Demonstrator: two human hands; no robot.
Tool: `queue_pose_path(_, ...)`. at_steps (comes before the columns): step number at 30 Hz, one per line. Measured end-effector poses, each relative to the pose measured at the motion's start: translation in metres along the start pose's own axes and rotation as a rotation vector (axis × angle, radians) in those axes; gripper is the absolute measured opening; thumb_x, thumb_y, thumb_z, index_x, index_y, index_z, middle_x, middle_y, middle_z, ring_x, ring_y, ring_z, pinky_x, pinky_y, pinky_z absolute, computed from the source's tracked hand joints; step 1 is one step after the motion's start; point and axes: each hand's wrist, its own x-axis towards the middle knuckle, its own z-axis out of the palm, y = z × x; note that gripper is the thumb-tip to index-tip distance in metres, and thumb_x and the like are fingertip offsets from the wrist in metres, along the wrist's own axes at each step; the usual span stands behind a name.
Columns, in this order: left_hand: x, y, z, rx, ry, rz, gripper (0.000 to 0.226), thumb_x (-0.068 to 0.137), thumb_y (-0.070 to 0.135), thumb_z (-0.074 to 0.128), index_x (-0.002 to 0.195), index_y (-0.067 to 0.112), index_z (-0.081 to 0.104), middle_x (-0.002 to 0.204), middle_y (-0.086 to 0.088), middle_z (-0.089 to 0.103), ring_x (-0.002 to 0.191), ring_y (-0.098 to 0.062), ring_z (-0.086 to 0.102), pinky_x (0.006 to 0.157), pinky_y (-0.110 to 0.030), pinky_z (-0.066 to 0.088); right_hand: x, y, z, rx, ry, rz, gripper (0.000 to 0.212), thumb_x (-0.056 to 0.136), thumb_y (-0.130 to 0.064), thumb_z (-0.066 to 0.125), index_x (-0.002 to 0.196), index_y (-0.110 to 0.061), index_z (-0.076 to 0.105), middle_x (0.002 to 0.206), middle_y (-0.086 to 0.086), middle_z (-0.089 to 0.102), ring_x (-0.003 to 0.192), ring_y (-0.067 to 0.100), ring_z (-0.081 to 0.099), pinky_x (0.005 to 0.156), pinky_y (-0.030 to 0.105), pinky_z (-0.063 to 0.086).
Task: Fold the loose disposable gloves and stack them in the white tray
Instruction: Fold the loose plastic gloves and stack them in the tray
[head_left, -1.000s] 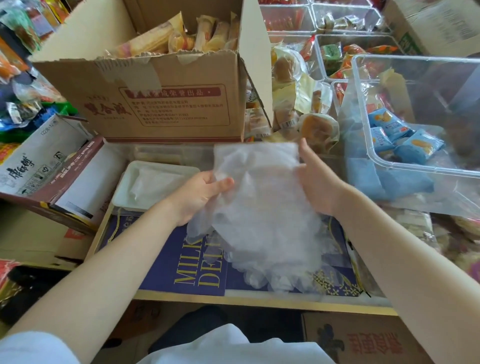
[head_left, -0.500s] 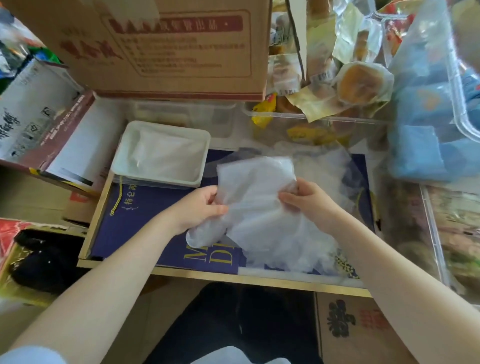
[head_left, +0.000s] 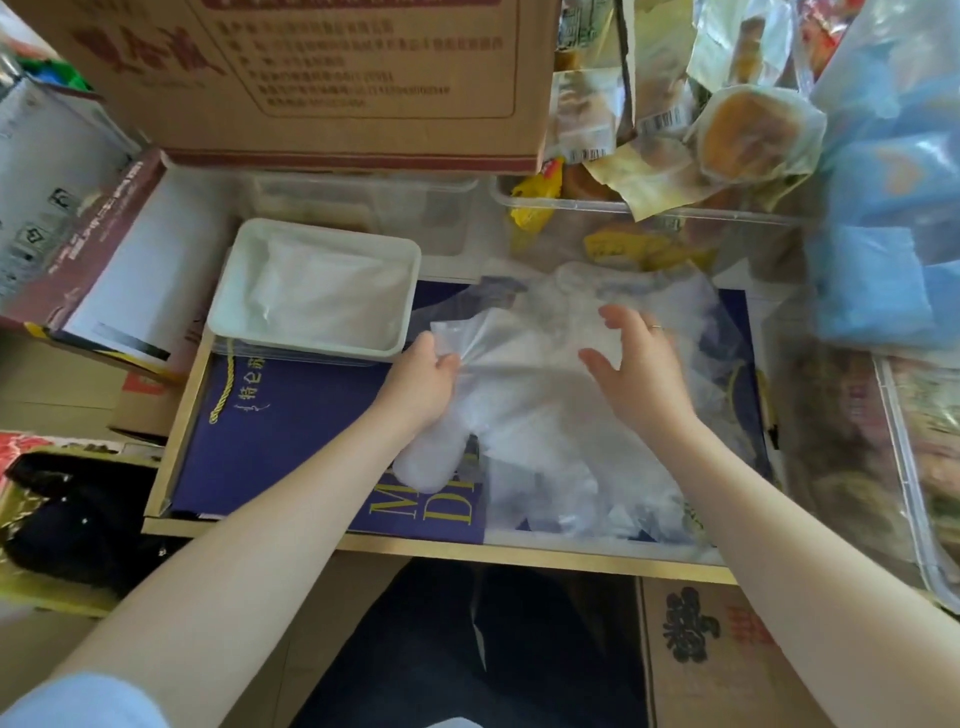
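A clear disposable glove (head_left: 524, 384) lies spread over a pile of loose gloves (head_left: 597, 483) on the dark blue box lid (head_left: 291, 441). My left hand (head_left: 423, 382) pinches the glove's left edge, bunching the film there. Just right of it, my right hand (head_left: 641, 366) hovers over the glove with fingers spread and holds nothing. The white tray (head_left: 234, 291) sits to the upper left of my hands. Folded gloves (head_left: 327, 296) lie inside it.
A large cardboard box (head_left: 322, 78) stands behind the tray. Clear bins (head_left: 644, 210) of wrapped snacks and blue packets (head_left: 883, 249) crowd the back and right. An open carton (head_left: 93, 234) lies at the left. The lid's front edge (head_left: 441, 553) runs near my lap.
The glove came down from being held up in both hands onto the pile. My right hand let go and opened above it. My left hand kept its pinch on the left edge.
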Motion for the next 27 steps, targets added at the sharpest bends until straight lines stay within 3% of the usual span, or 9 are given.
queue_pose_path(2, 0.003, -0.002, 0.005, 0.062, 0.013, 0.007, 0.017, 0.098, 0.021, 0.042, 0.095, 0.004, 0.041, 0.089, -0.010, 0.049, 0.080, -0.026, 0.048, 0.063, -0.032, 0.033, -0.016, -0.002, 0.008, -0.024, 0.033, -0.245, 0.036, 0.089, -0.032, 0.056, 0.119, -0.012, 0.056, 0.121, 0.011, 0.054, 0.105, 0.035, 0.054, 0.085, 0.041, 0.044)
queue_pose_path(4, 0.005, -0.005, 0.009, 0.100, 0.016, 0.009, 0.016, 0.099, 0.020, 0.038, 0.094, 0.005, 0.036, 0.087, -0.011, 0.046, 0.077, -0.027, 0.046, 0.063, -0.033, 0.034, -0.038, -0.004, 0.022, -0.018, -0.072, -0.464, 0.040, 0.085, -0.040, 0.051, 0.110, -0.011, 0.060, 0.117, 0.011, 0.058, 0.097, 0.035, 0.058, 0.081, 0.041, 0.047)
queue_pose_path(7, 0.008, -0.011, 0.015, 0.120, 0.005, -0.001, 0.015, 0.100, 0.020, 0.036, 0.099, 0.005, 0.037, 0.089, -0.012, 0.048, 0.080, -0.030, 0.049, 0.066, -0.039, 0.040, -0.060, -0.003, 0.048, -0.128, -0.185, -0.574, 0.041, 0.079, -0.039, 0.063, 0.110, -0.013, 0.058, 0.119, 0.010, 0.059, 0.097, 0.032, 0.062, 0.083, 0.040, 0.049)
queue_pose_path(10, 0.010, -0.018, 0.019, 0.137, -0.006, 0.009, 0.014, 0.099, 0.020, 0.035, 0.096, 0.006, 0.035, 0.090, -0.017, 0.051, 0.083, -0.034, 0.053, 0.068, -0.041, 0.042, -0.070, -0.007, 0.072, -0.219, -0.163, -0.583, 0.044, 0.070, -0.032, 0.073, 0.106, -0.013, 0.058, 0.121, 0.010, 0.060, 0.093, 0.031, 0.064, 0.080, 0.038, 0.051)
queue_pose_path(17, 0.008, -0.025, 0.021, 0.259, 0.001, 0.106, 0.013, 0.100, 0.019, 0.034, 0.095, 0.007, 0.032, 0.094, -0.025, 0.058, 0.081, -0.040, 0.055, 0.063, -0.043, 0.040, -0.070, -0.013, 0.107, -0.338, 0.006, -0.485, 0.034, 0.062, -0.015, 0.077, 0.091, -0.015, 0.059, 0.101, 0.005, 0.064, 0.079, 0.028, 0.062, 0.064, 0.034, 0.049)
queue_pose_path(20, 0.009, -0.029, 0.023, 0.358, 0.007, 0.167, 0.020, 0.101, 0.020, 0.032, 0.107, 0.001, 0.036, 0.095, -0.023, 0.060, 0.081, -0.040, 0.056, 0.058, -0.038, 0.036, -0.067, -0.013, 0.107, -0.337, 0.014, -0.437, 0.023, 0.064, -0.015, 0.074, 0.082, -0.014, 0.061, 0.083, 0.005, 0.064, 0.071, 0.030, 0.060, 0.054, 0.034, 0.046)
queue_pose_path(21, 0.010, -0.031, 0.024, 0.387, 0.009, 0.188, 0.022, 0.101, 0.020, 0.032, 0.110, 0.000, 0.036, 0.096, -0.023, 0.061, 0.082, -0.040, 0.057, 0.057, -0.037, 0.035, -0.066, -0.013, 0.105, -0.287, 0.005, -0.407, 0.012, 0.071, -0.018, 0.068, 0.080, -0.013, 0.062, 0.079, 0.005, 0.063, 0.068, 0.030, 0.059, 0.052, 0.033, 0.044)
queue_pose_path(23, 0.010, -0.034, 0.024, 0.425, 0.010, 0.223, 0.024, 0.101, 0.020, 0.032, 0.114, 0.000, 0.035, 0.096, -0.023, 0.061, 0.082, -0.040, 0.057, 0.057, -0.036, 0.034, -0.061, -0.014, 0.098, -0.059, -0.046, -0.284, 0.021, 0.087, -0.024, 0.052, 0.082, -0.008, 0.065, 0.077, 0.007, 0.062, 0.069, 0.029, 0.056, 0.055, 0.034, 0.043)
queue_pose_path(27, 0.009, -0.035, 0.024, 0.463, 0.000, 0.251, 0.026, 0.101, 0.021, 0.032, 0.116, 0.000, 0.035, 0.095, -0.022, 0.062, 0.081, -0.040, 0.058, 0.057, -0.036, 0.034, -0.048, -0.015, 0.084, 0.245, -0.207, -0.019, 0.014, 0.091, -0.016, 0.056, 0.092, -0.007, 0.067, 0.087, 0.007, 0.065, 0.079, 0.023, 0.057, 0.071, 0.037, 0.045)
